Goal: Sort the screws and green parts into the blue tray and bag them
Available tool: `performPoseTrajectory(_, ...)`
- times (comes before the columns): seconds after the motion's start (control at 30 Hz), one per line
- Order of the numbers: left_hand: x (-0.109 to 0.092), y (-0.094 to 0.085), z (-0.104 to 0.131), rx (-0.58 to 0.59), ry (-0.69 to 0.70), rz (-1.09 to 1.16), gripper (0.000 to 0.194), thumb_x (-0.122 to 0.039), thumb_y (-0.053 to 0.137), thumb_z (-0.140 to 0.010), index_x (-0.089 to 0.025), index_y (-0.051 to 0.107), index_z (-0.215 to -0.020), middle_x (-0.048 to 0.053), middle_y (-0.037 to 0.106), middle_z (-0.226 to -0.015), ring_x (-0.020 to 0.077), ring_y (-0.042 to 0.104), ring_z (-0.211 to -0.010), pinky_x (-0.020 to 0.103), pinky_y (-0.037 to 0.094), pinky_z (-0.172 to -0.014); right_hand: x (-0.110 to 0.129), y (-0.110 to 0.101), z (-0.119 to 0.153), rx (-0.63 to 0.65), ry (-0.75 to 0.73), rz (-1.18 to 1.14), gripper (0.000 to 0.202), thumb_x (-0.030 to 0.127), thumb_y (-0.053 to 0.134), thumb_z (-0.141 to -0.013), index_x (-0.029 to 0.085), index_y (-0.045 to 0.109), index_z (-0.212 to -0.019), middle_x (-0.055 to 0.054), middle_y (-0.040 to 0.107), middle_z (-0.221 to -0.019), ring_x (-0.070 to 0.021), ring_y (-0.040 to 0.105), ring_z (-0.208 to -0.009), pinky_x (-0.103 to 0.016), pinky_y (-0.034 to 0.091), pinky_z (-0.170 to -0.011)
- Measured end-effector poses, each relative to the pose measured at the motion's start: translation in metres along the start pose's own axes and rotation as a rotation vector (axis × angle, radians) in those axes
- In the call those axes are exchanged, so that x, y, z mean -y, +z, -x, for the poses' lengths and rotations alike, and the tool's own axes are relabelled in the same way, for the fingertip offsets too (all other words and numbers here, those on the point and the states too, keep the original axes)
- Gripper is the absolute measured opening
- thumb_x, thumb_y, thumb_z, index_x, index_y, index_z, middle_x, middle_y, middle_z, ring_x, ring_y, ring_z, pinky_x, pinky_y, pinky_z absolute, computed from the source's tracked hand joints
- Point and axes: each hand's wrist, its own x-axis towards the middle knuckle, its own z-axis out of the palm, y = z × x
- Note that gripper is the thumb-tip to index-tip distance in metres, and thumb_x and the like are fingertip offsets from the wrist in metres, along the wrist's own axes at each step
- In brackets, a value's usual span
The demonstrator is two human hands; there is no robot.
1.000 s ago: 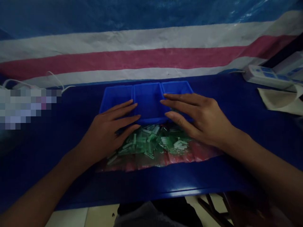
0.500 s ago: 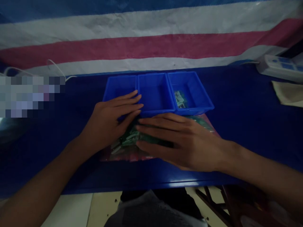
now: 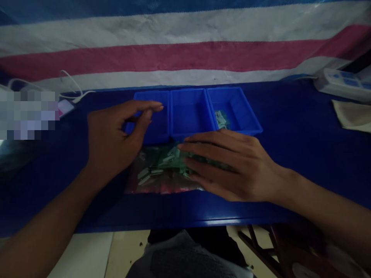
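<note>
My left hand (image 3: 116, 135) is raised over the left blue bin (image 3: 153, 129), thumb and index fingertips pinched together. Whatever may be between them is too small to make out. My right hand (image 3: 234, 164) lies with stretched fingers across a clear plastic bag (image 3: 162, 187) with a reddish edge. Small pale green and white pieces (image 3: 171, 154) show inside the bag, and my right fingers hide part of them. The middle blue bin (image 3: 191, 116) stands beside the left one. In the right blue bin (image 3: 243, 112) lies a small heap of similar pale pieces (image 3: 222, 119).
The bins and bag rest on a dark blue table (image 3: 295, 154) with its front edge near my lap. A white power strip (image 3: 344, 85) and a beige cloth-like item (image 3: 352, 116) lie at the right. White cables (image 3: 72, 87) are at the back left. A striped sheet (image 3: 185, 58) hangs behind.
My left hand has lifted off the bag, moved up and left, and closed into a pinch. My right hand has shifted slightly right, and more of the bag shows.
</note>
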Motion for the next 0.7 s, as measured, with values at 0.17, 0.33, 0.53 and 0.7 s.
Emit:
performPoseTrajectory(0.17, 0.002, 0.001, -0.003, -0.177, -0.130, 0.151, 0.017, -0.014, 0.067, -0.107, -0.024, 0.080, -0.112, -0.015, 0.084, -0.094, 0.0076, 0.080, -0.081, 0.023, 0.069, -0.071, 0.004, 0.007, -0.015, 0.051, -0.027, -0.096, 0.020, 0.026, 0.065, -0.108, 0.014, 0.081, -0.114, -0.019, 0.080, -0.134, -0.0331, 0.074, -0.131, -0.047, 0.066, -0.096)
performPoseTrajectory(0.33, 0.009, 0.001, -0.008, -0.225, -0.113, 0.237, 0.020, -0.008, 0.065, -0.107, -0.023, 0.079, -0.109, -0.015, 0.082, -0.088, 0.0043, 0.079, -0.077, 0.018, 0.066, -0.066, 0.012, 0.031, -0.052, 0.350, -0.067, -0.085, 0.045, 0.049, 0.053, -0.115, 0.018, 0.085, -0.108, -0.019, 0.078, -0.138, -0.0336, 0.069, -0.137, -0.052, 0.059, -0.110)
performPoseTrajectory(0.53, 0.007, 0.000, -0.005, -0.276, -0.024, 0.351, 0.025, -0.008, 0.065, -0.106, -0.024, 0.081, -0.114, -0.004, 0.084, -0.092, 0.0112, 0.080, -0.079, 0.022, 0.064, -0.067, 0.004, 0.016, -0.057, 0.009, 0.109, -0.220, 0.032, 0.021, 0.054, -0.114, 0.020, 0.084, -0.106, -0.007, 0.086, -0.122, -0.0203, 0.082, -0.110, -0.035, 0.068, -0.097)
performPoseTrajectory(0.7, -0.009, -0.007, 0.006, -0.138, 0.313, 0.073, 0.050, -0.006, 0.067, -0.100, -0.023, 0.069, -0.147, 0.005, 0.075, -0.144, 0.0229, 0.074, -0.128, 0.032, 0.068, -0.096, -0.016, -0.014, -0.035, -0.199, 0.416, -0.600, 0.039, 0.011, 0.083, -0.093, 0.028, 0.081, -0.128, -0.007, 0.074, -0.147, -0.0292, 0.068, -0.142, -0.044, 0.067, -0.110)
